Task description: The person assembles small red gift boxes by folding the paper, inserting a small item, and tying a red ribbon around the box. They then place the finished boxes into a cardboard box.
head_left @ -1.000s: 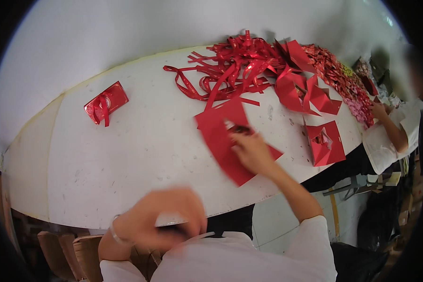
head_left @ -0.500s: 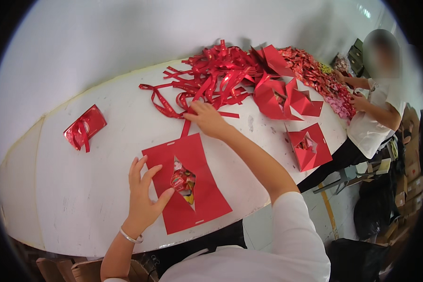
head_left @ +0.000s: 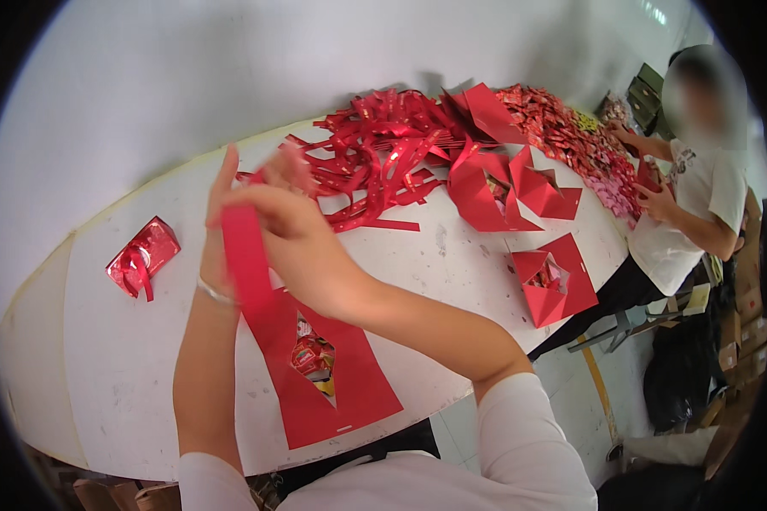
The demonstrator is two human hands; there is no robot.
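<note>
My two hands are raised together over the table, crossing in front of each other. A red ribbon [head_left: 247,255] hangs down from them, pinched in my right hand [head_left: 302,238], whose far fingers are blurred. My left hand [head_left: 216,226] is up against the ribbon, one finger pointing upward and the others hidden. Below lies a red card box [head_left: 358,383], partly folded, with a pointed opening that shows wrapped candies [head_left: 313,351]. The ribbon and hands cover its far end.
A tied red box [head_left: 145,255] lies at left. At the back are a heap of red ribbons [head_left: 375,162], open red card boxes [head_left: 486,192] and a pile of wrapped candies [head_left: 562,140]. One filled box [head_left: 554,281] sits at right. A co-worker [head_left: 699,187] handles a red box there.
My right hand has come from the ribbon heap with a ribbon, back toward my left hand. My left hand has risen off the card box.
</note>
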